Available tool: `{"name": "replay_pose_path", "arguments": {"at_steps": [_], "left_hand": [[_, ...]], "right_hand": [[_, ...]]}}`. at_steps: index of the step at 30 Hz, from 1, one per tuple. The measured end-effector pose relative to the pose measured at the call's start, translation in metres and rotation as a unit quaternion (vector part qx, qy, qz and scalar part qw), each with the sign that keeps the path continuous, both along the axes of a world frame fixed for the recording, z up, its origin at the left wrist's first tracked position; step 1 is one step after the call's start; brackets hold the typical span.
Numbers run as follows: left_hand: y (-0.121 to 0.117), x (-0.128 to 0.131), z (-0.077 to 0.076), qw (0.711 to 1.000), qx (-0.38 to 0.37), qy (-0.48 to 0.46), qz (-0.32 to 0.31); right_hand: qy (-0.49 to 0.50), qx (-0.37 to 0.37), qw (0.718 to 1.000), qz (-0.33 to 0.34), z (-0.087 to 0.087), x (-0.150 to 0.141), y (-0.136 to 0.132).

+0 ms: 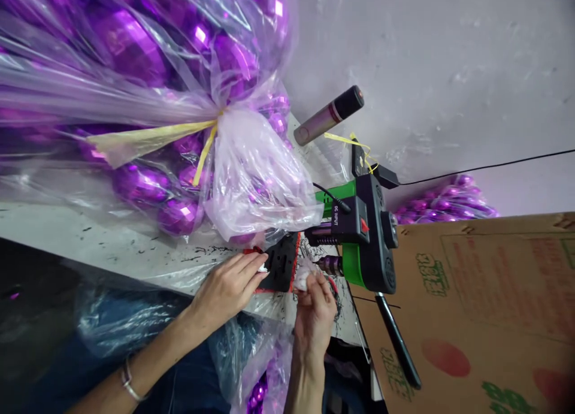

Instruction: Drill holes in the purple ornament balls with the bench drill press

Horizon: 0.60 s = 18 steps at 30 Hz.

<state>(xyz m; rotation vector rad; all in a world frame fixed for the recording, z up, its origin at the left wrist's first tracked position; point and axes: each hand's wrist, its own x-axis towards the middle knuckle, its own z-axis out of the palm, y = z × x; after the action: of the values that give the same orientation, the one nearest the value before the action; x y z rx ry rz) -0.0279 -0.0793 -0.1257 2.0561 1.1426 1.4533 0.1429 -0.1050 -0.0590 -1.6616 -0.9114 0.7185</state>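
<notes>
My left hand (229, 285) rests by the black slotted base plate (283, 261), its fingers closed with a small white scrap (262, 268) showing at the tips. In my right hand (317, 306) a crumpled whitish, filmy piece (303, 276) is pinched between thumb and fingers, close to the chuck (330, 265) of a small black-and-green bench drill (362, 240). The drill appears turned sideways in this view. What the white pieces are cannot be made out for certain.
A big clear bag of shiny purple balls (135, 48), tied with yellow ribbon (153, 139), crowds the left. A spray can (327, 115) stands behind it. To the right is a cardboard box (471, 306). The drill's lever (399, 345) sticks out. Black shavings litter the white table (179, 252).
</notes>
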Motion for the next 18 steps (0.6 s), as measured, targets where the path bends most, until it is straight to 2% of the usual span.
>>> {"name": "replay_pose_path", "arguments": {"at_steps": [4,8,10,14,18], "left_hand": [[0.0,0.0,0.001,1.0,0.009,0.01,-0.003],[-0.001,0.0,0.002,1.0,0.013,-0.006,-0.004],[-0.001,0.0,0.002,1.0,0.013,-0.012,-0.002],[-0.001,0.0,0.003,1.0,-0.003,-0.026,-0.001],[-0.002,-0.001,0.003,1.0,-0.007,-0.024,0.0]], "right_hand": [[-0.001,-0.069,0.997,-0.017,-0.004,-0.005,-0.013],[-0.011,-0.016,0.998,-0.062,0.01,0.008,-0.018],[-0.017,0.001,0.998,-0.058,0.014,0.014,-0.014],[-0.014,-0.035,0.998,-0.043,0.006,0.013,-0.008],[-0.049,-0.063,0.996,-0.027,0.005,0.013,-0.017]]}}
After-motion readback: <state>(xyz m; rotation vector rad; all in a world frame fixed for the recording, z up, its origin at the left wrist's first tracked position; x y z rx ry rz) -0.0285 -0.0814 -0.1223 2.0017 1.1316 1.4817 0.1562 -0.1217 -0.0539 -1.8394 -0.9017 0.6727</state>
